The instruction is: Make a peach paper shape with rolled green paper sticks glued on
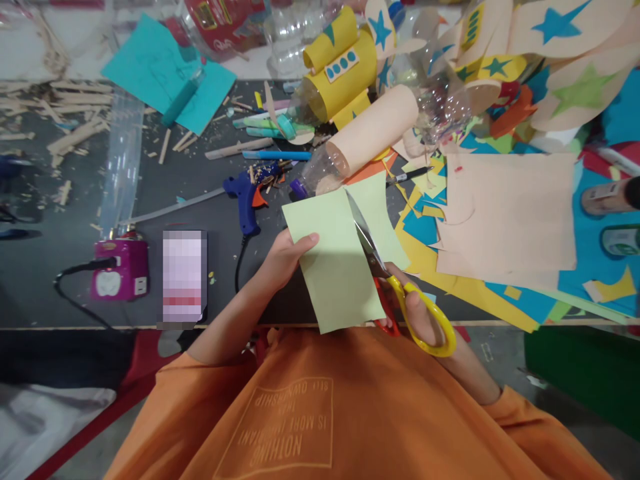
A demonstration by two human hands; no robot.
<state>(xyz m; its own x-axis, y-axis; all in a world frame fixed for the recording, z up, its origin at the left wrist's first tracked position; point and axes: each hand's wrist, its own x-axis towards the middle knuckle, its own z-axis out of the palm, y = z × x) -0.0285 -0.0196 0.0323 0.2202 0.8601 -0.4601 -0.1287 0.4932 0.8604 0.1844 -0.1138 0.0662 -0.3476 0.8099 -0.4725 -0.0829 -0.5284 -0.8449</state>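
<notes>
My left hand (289,257) pinches the left edge of a pale green paper sheet (336,267), thumb on top, holding it above the dark table's near edge. My right hand (417,310) grips scissors (400,293) with yellow and red handles. Their blades run up through the sheet, which is split along a cut from its far edge, with a narrower green piece (383,223) to the right of the blades.
A blue glue gun (246,195), a pink power socket (120,267) and a phone (184,275) lie to the left. Peach sheets (510,213), yellow and blue scraps, paper-wrapped plastic bottles (345,73) and wooden sticks (75,133) crowd the table (50,220).
</notes>
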